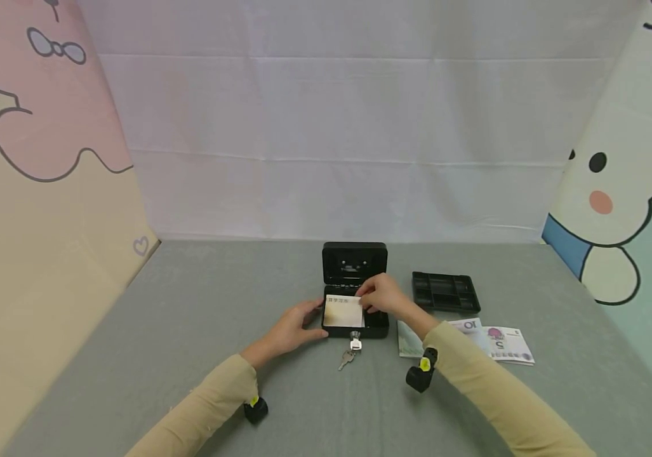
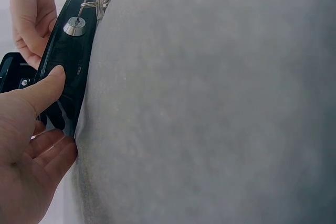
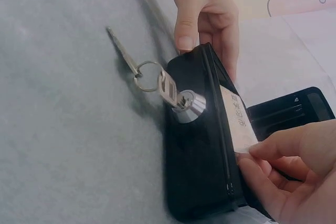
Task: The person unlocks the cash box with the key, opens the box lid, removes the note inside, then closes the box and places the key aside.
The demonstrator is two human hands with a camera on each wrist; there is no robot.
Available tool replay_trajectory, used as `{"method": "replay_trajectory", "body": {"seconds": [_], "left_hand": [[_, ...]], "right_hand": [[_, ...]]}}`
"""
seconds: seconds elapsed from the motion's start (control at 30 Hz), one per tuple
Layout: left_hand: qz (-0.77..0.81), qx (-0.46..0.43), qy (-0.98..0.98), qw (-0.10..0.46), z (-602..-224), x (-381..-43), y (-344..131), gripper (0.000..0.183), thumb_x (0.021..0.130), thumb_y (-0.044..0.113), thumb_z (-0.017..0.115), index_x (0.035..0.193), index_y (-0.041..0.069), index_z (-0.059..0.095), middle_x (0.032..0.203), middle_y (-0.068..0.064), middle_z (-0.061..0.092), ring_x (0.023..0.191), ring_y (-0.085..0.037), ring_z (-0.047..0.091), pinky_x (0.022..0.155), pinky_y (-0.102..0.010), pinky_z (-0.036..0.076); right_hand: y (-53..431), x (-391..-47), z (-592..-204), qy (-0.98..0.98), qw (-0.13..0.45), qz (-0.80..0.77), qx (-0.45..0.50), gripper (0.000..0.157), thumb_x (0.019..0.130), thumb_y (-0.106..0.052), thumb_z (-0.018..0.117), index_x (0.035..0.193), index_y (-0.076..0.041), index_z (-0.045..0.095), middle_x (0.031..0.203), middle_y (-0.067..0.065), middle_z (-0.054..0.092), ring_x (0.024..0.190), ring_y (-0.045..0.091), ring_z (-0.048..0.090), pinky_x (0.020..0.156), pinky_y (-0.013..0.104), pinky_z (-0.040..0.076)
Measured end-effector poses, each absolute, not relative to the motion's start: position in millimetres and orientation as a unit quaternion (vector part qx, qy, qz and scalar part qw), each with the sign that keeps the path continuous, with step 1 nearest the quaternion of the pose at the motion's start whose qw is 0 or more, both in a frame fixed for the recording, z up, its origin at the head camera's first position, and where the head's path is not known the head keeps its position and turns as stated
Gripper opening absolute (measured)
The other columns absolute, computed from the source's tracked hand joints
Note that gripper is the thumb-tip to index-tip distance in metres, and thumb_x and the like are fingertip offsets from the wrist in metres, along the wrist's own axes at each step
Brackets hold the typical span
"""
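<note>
In the head view we see the black box [image 1: 375,331] with its lid [image 1: 354,261] raised, the paper [image 1: 343,311] inside its left part, and, to the right, the tray [image 1: 445,293] and what seem to be banknotes [image 1: 511,346], partly behind a sleeve [image 1: 491,381]. We grip the box's left side with the left hand [image 1: 294,327]; the left wrist view adds the thumb pressed on the front wall. The right wrist view shows more clearly our right hand [image 3: 299,174] pinching the paper's edge, and one key [image 3: 167,88] seated in the lock [image 3: 191,107].
</note>
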State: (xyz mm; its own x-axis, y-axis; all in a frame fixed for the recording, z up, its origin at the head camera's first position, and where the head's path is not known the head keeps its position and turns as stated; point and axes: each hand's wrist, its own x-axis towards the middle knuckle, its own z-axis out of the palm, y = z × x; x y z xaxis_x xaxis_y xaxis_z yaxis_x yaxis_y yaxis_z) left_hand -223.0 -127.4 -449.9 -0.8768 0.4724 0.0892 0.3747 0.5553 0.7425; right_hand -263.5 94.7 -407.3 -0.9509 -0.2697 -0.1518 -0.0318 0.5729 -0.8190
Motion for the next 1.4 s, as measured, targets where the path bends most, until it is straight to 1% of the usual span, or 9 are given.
{"method": "replay_trajectory", "body": {"seconds": [0.27,0.47,0.63,0.83,0.93,1.1,1.2,1.3,1.4], "left_hand": [[0.404,0.244,0.88,0.057,-450,-224,-127,0.066,0.08,0.016,0.071,0.133,-0.007,0.039,0.132,-0.023,0.044,0.117,-0.033,0.047,0.092,-0.04,0.046],[0.405,0.246,0.879,0.055,-449,-224,-127,0.066,0.079,0.014,0.071,0.133,-0.008,0.039,0.131,-0.023,0.044,0.117,-0.033,0.047,0.092,-0.04,0.046],[0.397,0.249,0.882,0.053,-450,-224,-128,0.067,0.079,0.015,0.071,0.132,-0.008,0.039,0.132,-0.023,0.044,0.117,-0.033,0.047,0.091,-0.04,0.047],[0.39,0.253,0.884,0.051,-451,-224,-128,0.068,0.08,0.018,0.071,0.134,-0.007,0.038,0.131,-0.022,0.045,0.116,-0.032,0.048,0.091,-0.039,0.047],[0.395,0.258,0.88,0.051,-452,-224,-128,0.068,0.08,0.017,0.071,0.133,-0.009,0.037,0.13,-0.023,0.046,0.115,-0.033,0.049,0.091,-0.04,0.046],[0.4,0.257,0.878,0.05,-451,-224,-128,0.068,0.08,0.017,0.071,0.132,-0.01,0.038,0.13,-0.024,0.046,0.115,-0.034,0.049,0.092,-0.041,0.046],[0.394,0.258,0.881,0.049,-452,-225,-128,0.068,0.08,0.018,0.071,0.133,-0.009,0.038,0.132,-0.023,0.044,0.116,-0.033,0.048,0.092,-0.041,0.046],[0.392,0.261,0.881,0.045,-454,-225,-129,0.068,0.08,0.018,0.071,0.133,-0.009,0.038,0.132,-0.023,0.044,0.116,-0.033,0.048,0.092,-0.041,0.046],[0.392,0.263,0.881,0.041,-455,-226,-129,0.067,0.08,0.018,0.071,0.132,-0.009,0.038,0.131,-0.023,0.045,0.116,-0.033,0.048,0.091,-0.041,0.046]], "right_hand": [[102,-264,-398,0.852,0.156,-0.485,-0.118,0.015,0.083,0.004,0.057,0.094,0.009,0.065,0.084,0.015,0.063,0.07,0.02,0.061,0.065,0.035,0.056],[109,-267,-389,0.847,0.164,-0.492,-0.12,0.016,0.084,0.002,0.057,0.097,0.008,0.064,0.083,0.014,0.063,0.073,0.023,0.062,0.067,0.035,0.056],[115,-267,-379,0.85,0.164,-0.485,-0.12,0.017,0.085,0.0,0.056,0.099,0.007,0.064,0.086,0.015,0.063,0.074,0.02,0.061,0.068,0.034,0.056],[127,-260,-364,0.852,0.16,-0.48,-0.137,0.019,0.088,-0.004,0.055,0.102,0.005,0.063,0.089,0.015,0.062,0.079,0.022,0.06,0.076,0.042,0.054],[135,-259,-359,0.849,0.159,-0.482,-0.146,0.02,0.088,-0.006,0.055,0.103,0.004,0.063,0.09,0.014,0.062,0.081,0.022,0.06,0.078,0.044,0.053],[152,-255,-348,0.841,0.161,-0.494,-0.151,0.021,0.089,-0.009,0.056,0.104,0.005,0.062,0.091,0.012,0.062,0.084,0.026,0.06,0.074,0.037,0.055],[165,-251,-342,0.839,0.161,-0.497,-0.152,0.023,0.088,-0.009,0.057,0.105,0.006,0.061,0.09,0.011,0.062,0.082,0.023,0.061,0.072,0.032,0.055],[179,-244,-336,0.837,0.162,-0.501,-0.151,0.025,0.088,-0.008,0.057,0.106,0.009,0.06,0.09,0.01,0.062,0.079,0.018,0.061,0.072,0.031,0.055],[194,-236,-331,0.839,0.163,-0.498,-0.149,0.025,0.087,-0.007,0.058,0.106,0.011,0.059,0.091,0.01,0.062,0.08,0.018,0.06,0.072,0.031,0.055]]}}
